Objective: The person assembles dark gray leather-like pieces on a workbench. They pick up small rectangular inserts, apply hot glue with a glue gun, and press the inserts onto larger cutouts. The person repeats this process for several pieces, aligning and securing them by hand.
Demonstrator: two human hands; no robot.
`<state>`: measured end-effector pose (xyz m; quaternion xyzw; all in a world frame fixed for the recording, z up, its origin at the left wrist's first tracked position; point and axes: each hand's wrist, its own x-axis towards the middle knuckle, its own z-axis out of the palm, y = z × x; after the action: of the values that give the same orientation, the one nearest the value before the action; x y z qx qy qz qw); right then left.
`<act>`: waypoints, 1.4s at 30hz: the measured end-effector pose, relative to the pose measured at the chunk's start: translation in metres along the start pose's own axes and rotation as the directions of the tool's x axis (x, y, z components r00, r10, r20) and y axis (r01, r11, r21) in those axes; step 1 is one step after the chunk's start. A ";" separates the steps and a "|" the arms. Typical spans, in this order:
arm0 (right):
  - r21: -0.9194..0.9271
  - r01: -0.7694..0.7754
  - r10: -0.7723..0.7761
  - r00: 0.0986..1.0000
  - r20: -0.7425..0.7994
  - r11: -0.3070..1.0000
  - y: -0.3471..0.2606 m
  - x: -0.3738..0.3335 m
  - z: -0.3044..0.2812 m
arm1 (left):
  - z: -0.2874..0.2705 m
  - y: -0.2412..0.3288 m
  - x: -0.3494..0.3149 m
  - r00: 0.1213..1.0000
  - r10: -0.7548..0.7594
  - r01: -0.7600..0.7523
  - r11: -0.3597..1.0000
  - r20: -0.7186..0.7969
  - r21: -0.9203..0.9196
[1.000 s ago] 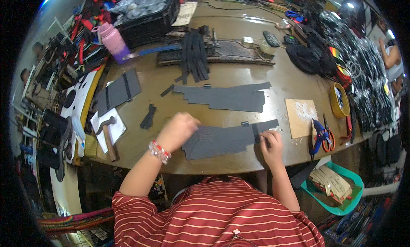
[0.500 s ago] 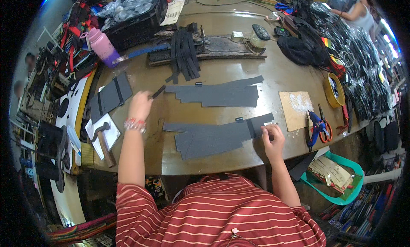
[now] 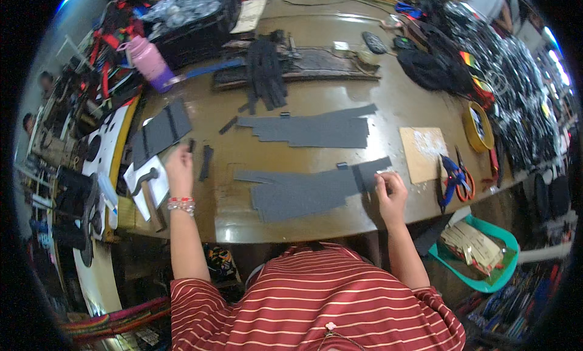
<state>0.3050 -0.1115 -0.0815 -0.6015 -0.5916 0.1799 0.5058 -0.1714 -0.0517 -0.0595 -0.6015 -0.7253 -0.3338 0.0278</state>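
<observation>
My left hand [image 3: 179, 164], fingers closed, is at the left of the table, with a small black piece [image 3: 192, 146] at its fingertips. Just right of it lies a short black strip [image 3: 206, 163], and another black strip [image 3: 228, 125] lies farther off. My right hand [image 3: 392, 190] is pinched at the right end of the nearer grey cut-out sheet [image 3: 297, 193]; a tiny pale bit shows by the fingertips, too small to name. A second grey cut-out sheet [image 3: 310, 131] lies beyond. At the left a grey panel with black bands [image 3: 161, 131] lies beside my left hand.
A hammer [image 3: 149, 199] lies on white paper at the left. To the right are a tan board [image 3: 419, 169], a blue glue gun [image 3: 450, 178], orange-handled scissors [image 3: 466, 184] and a yellow bowl [image 3: 487, 135]. Black strips [image 3: 265, 71] hang over a dark plank.
My left hand has drawn back leftward, away from the far black strip, which now lies free. The nearer strip has come into view. My right hand has barely moved.
</observation>
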 end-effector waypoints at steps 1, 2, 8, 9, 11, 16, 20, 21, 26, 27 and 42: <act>0.009 -0.048 0.048 0.999 -0.004 0.999 0.001 -0.005 -0.005 | 0.000 0.000 0.003 0.999 0.007 -0.011 0.997 -0.044 -0.081; -0.029 0.023 -0.024 0.999 -0.036 0.999 0.003 -0.009 -0.009 | 0.000 0.001 0.007 0.997 -0.043 0.032 0.985 -0.058 -0.171; -0.054 -0.125 0.107 0.957 -0.269 0.991 0.025 -0.039 -0.065 | 0.008 0.015 0.017 0.996 -0.065 0.065 0.998 0.068 0.002; -0.049 -0.171 0.132 0.885 -0.446 0.984 0.033 -0.038 -0.076 | 0.008 0.020 0.018 0.998 -0.055 0.054 0.998 0.034 0.029; 0.008 -0.209 0.152 0.683 -0.714 0.978 0.054 -0.031 -0.096 | 0.010 0.033 0.021 1.000 -0.009 0.010 1.000 -0.029 0.001; -0.425 -0.303 0.157 0.926 -0.343 0.853 0.084 0.027 -0.140 | 0.009 0.082 0.027 0.993 0.118 -0.120 0.936 -0.027 -0.329; -0.743 -0.288 0.364 0.929 -0.064 0.604 0.043 0.093 -0.186 | 0.018 0.130 0.011 0.958 0.201 0.010 0.693 0.206 -0.721; -0.828 -0.214 0.417 0.909 0.026 0.518 0.026 0.109 -0.191 | 0.021 0.141 0.005 0.938 0.216 0.080 0.626 0.271 -0.776; -0.694 0.214 -0.003 0.957 0.292 0.688 -0.058 0.100 -0.124 | 0.024 0.181 -0.024 0.857 0.286 0.276 0.448 0.429 -0.850; -0.417 0.173 -0.020 0.938 0.347 0.892 -0.072 0.080 -0.108 | 0.023 0.186 -0.029 0.849 0.305 0.297 0.402 0.432 -0.866; -0.031 0.342 -0.273 0.799 0.535 0.939 -0.103 0.026 -0.021 | 0.020 0.167 -0.038 0.910 0.252 0.211 0.404 0.330 -0.890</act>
<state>0.2739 -0.1181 0.0223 -0.4562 -0.8065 0.2143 0.3090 -0.0051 -0.0646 -0.0168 -0.5828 -0.4042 -0.5383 -0.4552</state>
